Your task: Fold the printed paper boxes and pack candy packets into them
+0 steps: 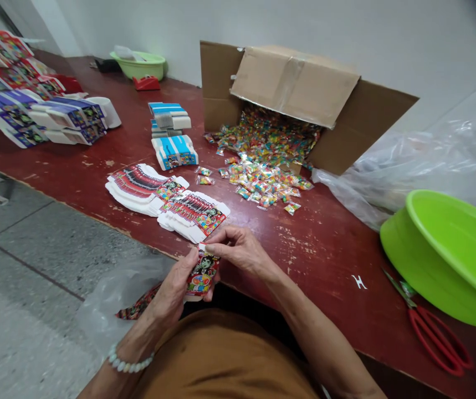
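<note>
- The left hand (171,293) is closed around a small printed carton (203,271), held just off the near edge of the red-painted surface (316,244); the right hand (240,249) pinches its top edge between thumb and fingers.
- The thin card could crease or tear if pinched too hard, and a slip could send it onto the concrete floor (25,266) just beside the edge.
- A dark printed strip of card (138,303) trails from under the left hand over a clear plastic bag (111,299), where it could snag or bend.
- Flat die-cut cartons (167,202) lie stacked just ahead of the hands, and a careless reach could scatter them.
- Beyond them, colourful small packets (262,177) spill from a tipped cardboard box (296,83); stray ones could get mixed among the stacks.
- Red-handled scissors (437,338) lie near the edge beside a tilted green basin (441,260), where an elbow could knock them off.
</note>
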Available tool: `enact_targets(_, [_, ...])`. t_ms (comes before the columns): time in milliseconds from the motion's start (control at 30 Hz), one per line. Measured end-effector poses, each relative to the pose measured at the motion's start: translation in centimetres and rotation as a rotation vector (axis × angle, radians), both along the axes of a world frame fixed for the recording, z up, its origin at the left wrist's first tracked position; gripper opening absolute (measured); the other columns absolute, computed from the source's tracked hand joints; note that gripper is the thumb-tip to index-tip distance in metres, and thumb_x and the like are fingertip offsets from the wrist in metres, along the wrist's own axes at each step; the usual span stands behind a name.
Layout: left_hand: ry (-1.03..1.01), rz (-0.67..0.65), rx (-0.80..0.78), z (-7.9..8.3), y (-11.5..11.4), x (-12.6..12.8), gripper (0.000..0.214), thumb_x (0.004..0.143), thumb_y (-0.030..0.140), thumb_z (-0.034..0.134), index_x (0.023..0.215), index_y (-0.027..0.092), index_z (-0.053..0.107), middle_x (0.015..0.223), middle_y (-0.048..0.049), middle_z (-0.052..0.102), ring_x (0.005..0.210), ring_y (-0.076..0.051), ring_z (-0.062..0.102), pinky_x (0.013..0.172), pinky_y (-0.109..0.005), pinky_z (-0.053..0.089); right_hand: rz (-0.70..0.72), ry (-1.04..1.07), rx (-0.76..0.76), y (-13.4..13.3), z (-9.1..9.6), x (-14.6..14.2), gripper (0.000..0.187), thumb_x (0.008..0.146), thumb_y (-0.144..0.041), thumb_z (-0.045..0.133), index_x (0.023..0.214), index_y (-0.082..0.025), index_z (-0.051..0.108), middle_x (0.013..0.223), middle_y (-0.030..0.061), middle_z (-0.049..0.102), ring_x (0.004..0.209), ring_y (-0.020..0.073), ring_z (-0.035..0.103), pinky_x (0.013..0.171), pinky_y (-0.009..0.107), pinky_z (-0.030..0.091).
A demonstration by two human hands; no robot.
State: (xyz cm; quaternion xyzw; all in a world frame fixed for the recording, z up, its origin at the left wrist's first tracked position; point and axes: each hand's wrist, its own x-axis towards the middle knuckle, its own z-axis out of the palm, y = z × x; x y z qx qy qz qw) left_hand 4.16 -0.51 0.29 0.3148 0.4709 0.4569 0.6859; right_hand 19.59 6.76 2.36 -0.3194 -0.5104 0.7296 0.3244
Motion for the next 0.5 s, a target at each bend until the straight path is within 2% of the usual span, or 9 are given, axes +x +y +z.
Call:
enact_targets(200, [-0.054, 0.002, -0.071, 0.4, -0.2, 0.6, 0.060, 0.082, 0.074, 0.064, 0.083, 0.014, 0.069, 0.072, -0.0077, 0.073, 0.044, -0.015, 0.062, 0.043, -0.024, 0.047, 0.054, -0.118, 0.414, -0.4, 0.0, 1.2, 0.027, 0.091, -0.047, 0.068, 0.082, -0.022, 0.070, 0.090, 0.0029, 0.069, 0.072, 0.0153, 0.065, 0.064, 0.028, 0.053])
enact_targets(300, [-0.082, 0.023, -0.076, 0.0, -0.2, 0.7, 0.059, 0.084, 0.073, 0.063, 0.097, 0.016, 0.069, 0.072, -0.0057, 0.073, 0.045, -0.015, 0.063, 0.044, -0.025, 0.049, 0.067, -0.217, 0.628, -0.5, 0.0, 1.4, 0.016, 0.094, -0.037, 0.066, 0.090, -0.024, 0.073, 0.099, 0.0038, 0.071, 0.086, 0.0178, 0.066, 0.079, 0.032, 0.054])
enact_targets(367, [-0.118, 0.055, -0.074, -0.3, -0.2, 0.8, 0.055, 0.085, 0.068, 0.067, 0.113, 0.021, 0.065, 0.074, -0.0031, 0.074, 0.049, -0.016, 0.065, 0.048, -0.026, 0.052, 0.053, -0.334, 0.691, 0.2, 0.0, 2.0, 0.011, 0.093, -0.035, 0.069, 0.095, -0.027, 0.075, 0.103, 0.0016, 0.074, 0.093, 0.0187, 0.067, 0.087, 0.033, 0.053])
enact_targets(433, [-0.149, 0.067, -0.100, -0.6, -0.7, 0.8, 0.052, 0.083, 0.057, 0.076, 0.122, 0.027, 0.062, 0.084, -0.0022, 0.077, 0.060, -0.019, 0.071, 0.056, -0.028, 0.056, -0.107, -0.515, 0.651, 2.1, -0.2, 3.7, 0.013, 0.093, -0.036, 0.067, 0.099, -0.028, 0.076, 0.104, 0.0003, 0.075, 0.095, 0.0189, 0.067, 0.088, 0.032, 0.053])
enact_targets(467, [-0.164, 0.056, -0.130, -0.8, -1.1, 0.8, 0.050, 0.081, 0.051, 0.080, 0.121, 0.027, 0.062, 0.090, -0.0033, 0.078, 0.068, -0.021, 0.074, 0.061, -0.029, 0.057, -0.262, -0.629, 0.603, 3.3, -0.4, 5.0, 0.016, 0.094, -0.036, 0.064, 0.103, -0.027, 0.075, 0.103, 0.0015, 0.074, 0.094, 0.0195, 0.067, 0.087, 0.032, 0.053])
enact_targets(500, [-0.182, 0.032, -0.172, -0.9, -1.7, 0.6, 0.049, 0.078, 0.047, 0.084, 0.119, 0.026, 0.064, 0.096, -0.0052, 0.080, 0.078, -0.024, 0.076, 0.066, -0.031, 0.059, -0.389, -0.700, 0.583, 4.7, -0.6, 6.5, 0.022, 0.096, -0.033, 0.059, 0.110, -0.024, 0.073, 0.111, 0.0065, 0.072, 0.101, 0.0223, 0.066, 0.092, 0.036, 0.052])
